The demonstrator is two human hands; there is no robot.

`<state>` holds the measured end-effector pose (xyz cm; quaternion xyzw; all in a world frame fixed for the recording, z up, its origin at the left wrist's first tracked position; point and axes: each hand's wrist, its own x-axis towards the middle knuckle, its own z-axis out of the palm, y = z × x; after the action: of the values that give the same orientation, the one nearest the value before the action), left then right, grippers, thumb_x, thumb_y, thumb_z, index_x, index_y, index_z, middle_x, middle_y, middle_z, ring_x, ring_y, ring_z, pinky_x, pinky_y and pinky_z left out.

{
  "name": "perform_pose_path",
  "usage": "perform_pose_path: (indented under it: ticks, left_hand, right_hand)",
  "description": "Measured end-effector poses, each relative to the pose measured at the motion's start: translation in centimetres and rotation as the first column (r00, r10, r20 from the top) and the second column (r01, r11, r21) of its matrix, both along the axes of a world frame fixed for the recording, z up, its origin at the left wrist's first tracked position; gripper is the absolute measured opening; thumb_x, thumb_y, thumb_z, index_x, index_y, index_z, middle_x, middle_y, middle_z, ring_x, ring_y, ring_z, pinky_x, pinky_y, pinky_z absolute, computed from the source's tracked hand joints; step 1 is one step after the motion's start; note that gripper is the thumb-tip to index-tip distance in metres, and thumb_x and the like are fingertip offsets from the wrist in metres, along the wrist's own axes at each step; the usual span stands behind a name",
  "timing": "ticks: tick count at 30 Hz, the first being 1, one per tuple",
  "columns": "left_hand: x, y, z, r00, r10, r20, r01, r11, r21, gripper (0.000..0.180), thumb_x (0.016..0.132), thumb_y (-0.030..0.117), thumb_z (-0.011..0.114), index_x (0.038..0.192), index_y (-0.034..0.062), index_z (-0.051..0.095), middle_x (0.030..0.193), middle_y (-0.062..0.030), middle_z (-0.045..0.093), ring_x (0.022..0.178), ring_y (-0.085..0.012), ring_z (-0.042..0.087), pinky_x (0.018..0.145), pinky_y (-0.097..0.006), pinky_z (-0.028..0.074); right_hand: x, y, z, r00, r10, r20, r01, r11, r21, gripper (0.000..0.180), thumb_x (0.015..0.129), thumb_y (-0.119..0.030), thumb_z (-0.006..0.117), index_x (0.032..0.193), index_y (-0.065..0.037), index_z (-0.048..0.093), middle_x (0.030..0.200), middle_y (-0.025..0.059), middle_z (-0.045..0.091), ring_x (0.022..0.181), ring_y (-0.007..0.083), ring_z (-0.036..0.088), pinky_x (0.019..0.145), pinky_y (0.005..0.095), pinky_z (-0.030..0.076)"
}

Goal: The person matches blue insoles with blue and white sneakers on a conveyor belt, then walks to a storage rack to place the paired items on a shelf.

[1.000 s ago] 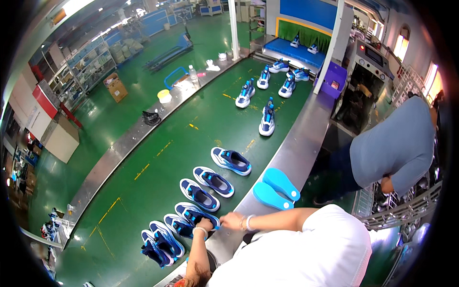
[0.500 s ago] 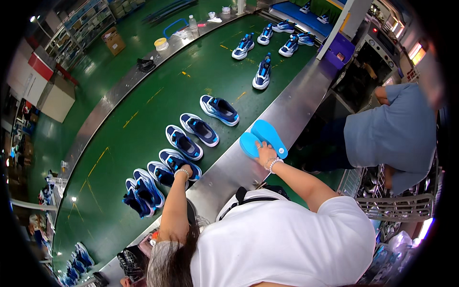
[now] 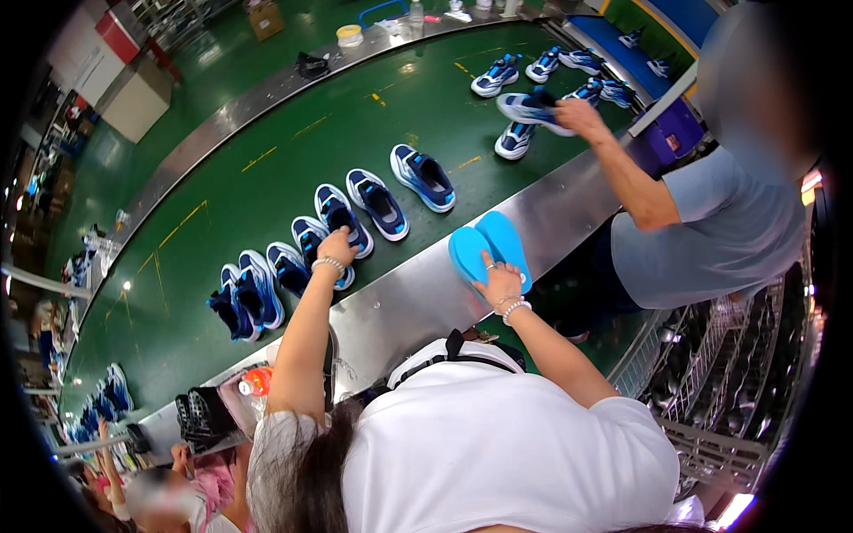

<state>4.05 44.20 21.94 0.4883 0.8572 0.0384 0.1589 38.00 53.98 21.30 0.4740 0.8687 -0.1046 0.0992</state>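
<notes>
My left hand point(image 3: 336, 248) is at the heel of a navy, white and blue sneaker point(image 3: 343, 217), its fingers closed at the shoe's opening. This sneaker stands in a slanting row on the green belt. Just below my left hand is another sneaker point(image 3: 306, 233), partly covered by my wrist. My right hand point(image 3: 500, 283) grips a pair of bright blue insoles point(image 3: 473, 252) at their near end. They lie over the metal edge of the belt, side by side and partly overlapping. The undersides of my fingers are hidden.
A co-worker on the right holds a sneaker point(image 3: 533, 112) over the belt point(image 3: 293, 169), near several other sneakers point(image 3: 495, 76). The metal rim point(image 3: 418, 271) runs between me and the belt. Wire racks point(image 3: 711, 364) stand at my right; a red-capped bottle point(image 3: 256, 382) is at my left.
My left hand has moved one sneaker farther along the row, to the right. The co-worker has reached over the belt and now holds a sneaker. My right hand stays on the insoles. The view has shifted.
</notes>
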Motion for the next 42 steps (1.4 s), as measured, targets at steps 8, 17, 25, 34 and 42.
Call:
perform_pose_path:
  ticks: [8, 17, 25, 34, 42]
  left_hand:
    - [4.5, 1.9, -3.2, 0.993, 0.022, 0.115, -0.017, 0.999, -0.039, 0.036, 0.069, 0.032, 0.060, 0.094, 0.0066, 0.058, 0.090, -0.0152, 0.058, 0.084, -0.0292, 0.056, 0.072, -0.037, 0.045]
    - [7.5, 1.0, -6.2, 0.771, 0.490, 0.406, -0.606, 0.367, 0.706, 0.047, 0.072, 0.020, 0.059, 0.108, -0.0027, 0.040, 0.113, -0.0175, 0.041, 0.097, -0.0299, 0.046, 0.081, -0.035, 0.038]
    - [0.7, 1.7, -5.3, 0.782, 0.496, 0.379, -0.615, 0.711, 0.340, 0.039, 0.080, 0.036, 0.044, 0.083, -0.0014, 0.056, 0.081, -0.0231, 0.056, 0.080, -0.0375, 0.053, 0.069, -0.041, 0.042]
    - [-0.3, 0.4, -5.1, 0.851, 0.354, 0.388, -0.469, 0.844, 0.260, 0.031, 0.077, 0.029, 0.049, 0.078, -0.0014, 0.053, 0.079, -0.0251, 0.054, 0.077, -0.0400, 0.051, 0.067, -0.044, 0.041]
    - [0.2, -0.7, -4.8, 0.845, 0.221, 0.488, -0.429, 0.824, 0.370, 0.028, 0.076, 0.015, 0.046, 0.101, 0.0051, 0.052, 0.082, -0.0245, 0.055, 0.078, -0.0387, 0.052, 0.067, -0.042, 0.043]
  right_hand:
    - [1.0, 1.2, 2.9, 0.953, 0.034, -0.302, -0.049, 0.998, -0.043, 0.047, 0.073, -0.034, 0.055, 0.115, -0.015, 0.044, 0.093, 0.0112, 0.056, 0.084, 0.0270, 0.053, 0.067, 0.0366, 0.043]
    - [-7.2, 3.1, 5.3, 0.862, 0.359, -0.358, -0.417, 0.904, -0.097, 0.027, 0.072, -0.027, 0.056, 0.096, -0.013, 0.058, 0.088, 0.0123, 0.056, 0.077, 0.0279, 0.055, 0.065, 0.0365, 0.045]
    - [-19.9, 0.9, 4.8, 0.704, 0.708, 0.056, -0.710, 0.701, 0.072, 0.014, 0.070, -0.016, 0.054, 0.074, -0.007, 0.064, 0.076, 0.0114, 0.060, 0.073, 0.0246, 0.059, 0.058, 0.0334, 0.047]
    - [-26.5, -2.6, -2.4, 0.855, 0.507, -0.112, -0.505, 0.862, 0.049, 0.017, 0.075, -0.013, 0.048, 0.071, -0.009, 0.064, 0.071, 0.0081, 0.062, 0.068, 0.0207, 0.061, 0.056, 0.0320, 0.049]
    - [-29.4, -2.7, -10.3, 0.934, 0.053, -0.354, -0.151, 0.954, -0.257, 0.024, 0.078, -0.026, 0.044, 0.077, -0.008, 0.060, 0.078, 0.0139, 0.060, 0.072, 0.0283, 0.059, 0.061, 0.0367, 0.047]
